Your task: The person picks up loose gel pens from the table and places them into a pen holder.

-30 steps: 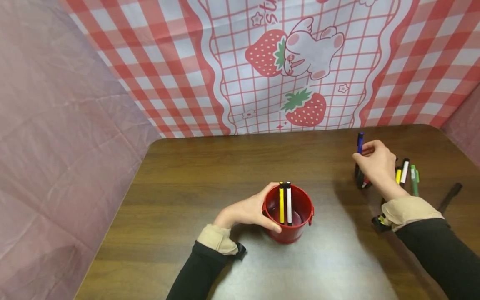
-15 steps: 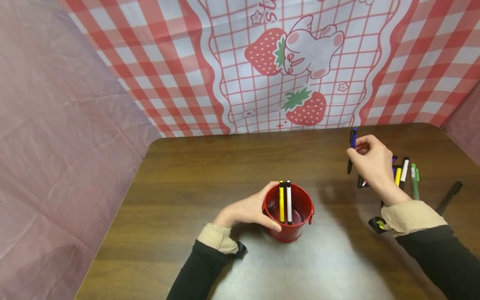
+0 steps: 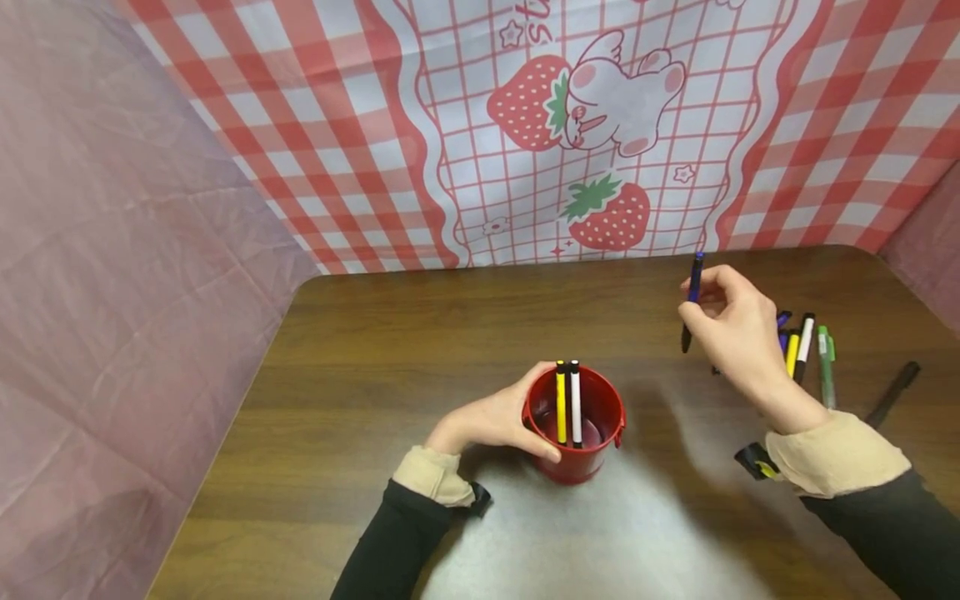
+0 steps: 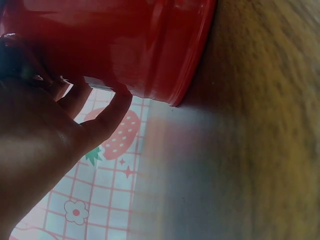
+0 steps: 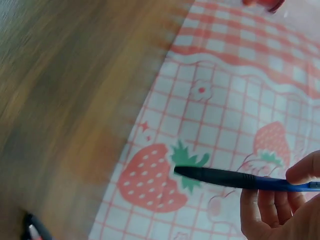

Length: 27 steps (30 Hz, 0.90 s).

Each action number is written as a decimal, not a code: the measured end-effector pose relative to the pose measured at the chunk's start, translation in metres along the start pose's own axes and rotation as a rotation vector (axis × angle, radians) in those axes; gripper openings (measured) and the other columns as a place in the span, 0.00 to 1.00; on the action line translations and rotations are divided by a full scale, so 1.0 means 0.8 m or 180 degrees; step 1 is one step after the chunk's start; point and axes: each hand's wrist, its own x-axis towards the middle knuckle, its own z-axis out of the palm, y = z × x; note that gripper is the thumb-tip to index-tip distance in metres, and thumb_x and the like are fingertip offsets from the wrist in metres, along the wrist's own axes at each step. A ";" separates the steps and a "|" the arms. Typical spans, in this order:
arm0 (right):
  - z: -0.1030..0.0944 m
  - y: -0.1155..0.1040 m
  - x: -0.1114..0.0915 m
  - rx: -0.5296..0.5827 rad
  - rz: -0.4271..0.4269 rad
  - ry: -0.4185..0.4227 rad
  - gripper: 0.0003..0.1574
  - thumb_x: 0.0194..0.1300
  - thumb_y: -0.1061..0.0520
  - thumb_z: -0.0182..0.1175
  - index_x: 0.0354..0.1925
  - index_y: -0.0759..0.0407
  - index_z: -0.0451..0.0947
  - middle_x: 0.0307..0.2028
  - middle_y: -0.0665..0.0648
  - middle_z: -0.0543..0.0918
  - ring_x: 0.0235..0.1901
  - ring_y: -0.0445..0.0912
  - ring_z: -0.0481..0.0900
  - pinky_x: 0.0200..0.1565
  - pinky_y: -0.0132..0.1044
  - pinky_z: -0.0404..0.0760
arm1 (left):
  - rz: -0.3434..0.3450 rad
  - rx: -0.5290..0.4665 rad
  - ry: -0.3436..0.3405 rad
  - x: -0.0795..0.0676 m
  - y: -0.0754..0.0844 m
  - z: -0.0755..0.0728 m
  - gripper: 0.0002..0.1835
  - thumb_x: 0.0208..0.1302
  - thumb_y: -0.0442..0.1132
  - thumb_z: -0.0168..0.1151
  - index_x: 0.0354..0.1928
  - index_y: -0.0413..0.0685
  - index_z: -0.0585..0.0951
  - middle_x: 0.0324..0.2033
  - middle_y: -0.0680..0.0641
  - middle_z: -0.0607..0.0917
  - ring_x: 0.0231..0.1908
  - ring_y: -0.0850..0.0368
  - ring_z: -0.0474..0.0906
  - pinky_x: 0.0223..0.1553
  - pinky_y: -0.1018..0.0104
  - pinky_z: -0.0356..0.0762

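My left hand (image 3: 498, 419) curls round the left side of a small red bucket (image 3: 572, 469), thumb on the front and fingers behind. In the left wrist view those fingers (image 4: 111, 119) press against the bucket's wall (image 4: 100, 40). A yellow marker (image 3: 561, 406) and a white marker (image 3: 576, 406) stand side by side in it. To the right, my right hand (image 3: 738, 333) pinches a blue and black pen (image 3: 693, 292) above the table, dark end downward. The right wrist view shows this pen (image 5: 220, 176) between thumb and fingers.
Right of the right hand lie another yellow marker (image 3: 792, 356), another white marker (image 3: 805, 346), a green pen (image 3: 826, 367) and a black pen (image 3: 892, 393). Blue pens are partly hidden behind the hand. A red-and-white patterned cloth (image 3: 525, 183) hangs behind the table (image 3: 360, 400).
My right hand has lifted the blue pen and carried it left, away from the other pens, its tip turning down-left. The left hand and bucket stay in place.
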 end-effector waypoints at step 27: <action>-0.011 -0.097 -0.065 0.0941 -0.0984 -0.0271 0.16 0.53 0.72 0.61 0.41 0.67 0.70 0.36 0.47 0.76 0.35 0.32 0.77 0.39 0.18 0.75 | 0.0073 0.0038 -0.0020 0.001 0.000 0.000 0.44 0.44 0.29 0.70 0.62 0.47 0.55 0.59 0.41 0.66 0.55 0.64 0.64 0.58 0.65 0.66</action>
